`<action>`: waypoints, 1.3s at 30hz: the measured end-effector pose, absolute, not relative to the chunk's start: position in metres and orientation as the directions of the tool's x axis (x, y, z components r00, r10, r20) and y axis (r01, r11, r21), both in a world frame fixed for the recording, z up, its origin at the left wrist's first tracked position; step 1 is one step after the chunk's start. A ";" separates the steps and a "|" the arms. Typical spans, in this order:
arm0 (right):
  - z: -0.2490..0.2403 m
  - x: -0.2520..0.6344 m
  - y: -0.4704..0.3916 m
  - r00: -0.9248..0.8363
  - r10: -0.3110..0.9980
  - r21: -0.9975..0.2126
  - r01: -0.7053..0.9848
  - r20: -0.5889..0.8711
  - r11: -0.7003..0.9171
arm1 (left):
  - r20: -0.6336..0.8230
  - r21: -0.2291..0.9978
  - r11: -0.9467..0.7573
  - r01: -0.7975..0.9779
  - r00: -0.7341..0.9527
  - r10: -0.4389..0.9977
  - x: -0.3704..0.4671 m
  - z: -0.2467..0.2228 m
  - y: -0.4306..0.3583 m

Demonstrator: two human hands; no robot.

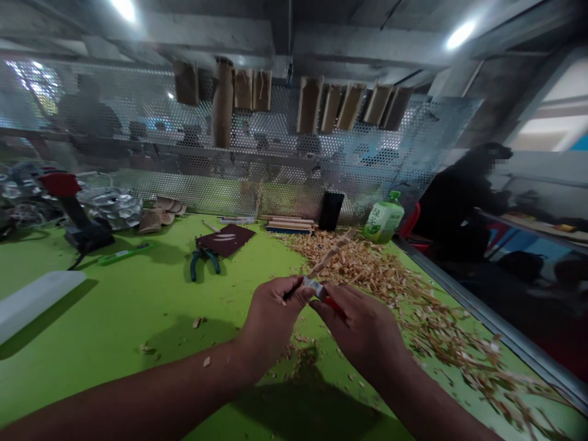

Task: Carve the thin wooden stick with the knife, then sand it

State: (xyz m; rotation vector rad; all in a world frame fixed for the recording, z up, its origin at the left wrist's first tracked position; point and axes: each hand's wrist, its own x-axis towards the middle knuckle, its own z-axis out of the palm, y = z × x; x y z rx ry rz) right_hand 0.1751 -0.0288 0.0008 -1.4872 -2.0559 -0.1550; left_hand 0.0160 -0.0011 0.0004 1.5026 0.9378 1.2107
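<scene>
A thin, pale wooden stick [331,253] with an uneven, carved surface slants up and away from my left hand [274,313]. The fingers of that hand are closed around its near end. My right hand [367,323] grips the red handle of a carving knife [314,286]. Its short metal blade lies against the stick, close to my left thumb. Part of the handle is hidden by my right fingers. Curly wood shavings [367,269] are heaped just beyond and to the right of both hands. Small chips lie below the hands, and one rests on my left forearm.
On the green table [138,294] are pliers [204,262], brown sandpaper [229,240], a green tool [127,252], a white block [39,300] and a red-topped black device [76,208]. A phone [331,211] and bottle [384,217] stand behind. A person [454,202] sits at right.
</scene>
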 end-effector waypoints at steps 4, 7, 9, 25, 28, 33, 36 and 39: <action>0.003 0.175 -0.029 -0.214 0.855 -0.248 0.899 0.472 0.362 | 0.243 0.966 -0.256 0.031 0.222 0.944 0.016 0.000 -0.002; 0.004 0.175 -0.029 -0.223 0.865 -0.284 0.882 0.450 0.375 | 0.246 0.965 -0.261 0.037 0.237 0.940 0.016 0.001 -0.005; 0.004 0.175 -0.029 -0.224 0.867 -0.302 0.874 0.445 0.380 | 0.240 0.967 -0.255 0.028 0.245 0.939 0.015 0.003 -0.006; 0.003 0.176 -0.029 -0.218 0.835 -0.206 0.909 0.505 0.362 | 0.237 0.971 -0.235 -0.037 0.234 0.943 0.017 0.005 -0.003; 0.003 0.176 -0.028 -0.221 0.849 -0.264 0.887 0.480 0.380 | 0.225 0.974 -0.222 -0.039 0.253 0.941 0.016 0.008 -0.006; 0.002 0.176 -0.027 -0.222 0.849 -0.308 0.864 0.479 0.399 | 0.255 0.967 -0.242 -0.081 0.278 0.926 0.016 0.005 -0.004; 0.002 0.176 -0.028 -0.203 0.845 -0.287 0.880 0.494 0.379 | 0.256 0.967 -0.246 -0.071 0.261 0.931 0.016 0.001 -0.001; 0.002 0.175 -0.029 -0.199 0.841 -0.254 0.896 0.503 0.364 | 0.246 0.969 -0.242 -0.045 0.233 0.941 0.016 0.001 0.000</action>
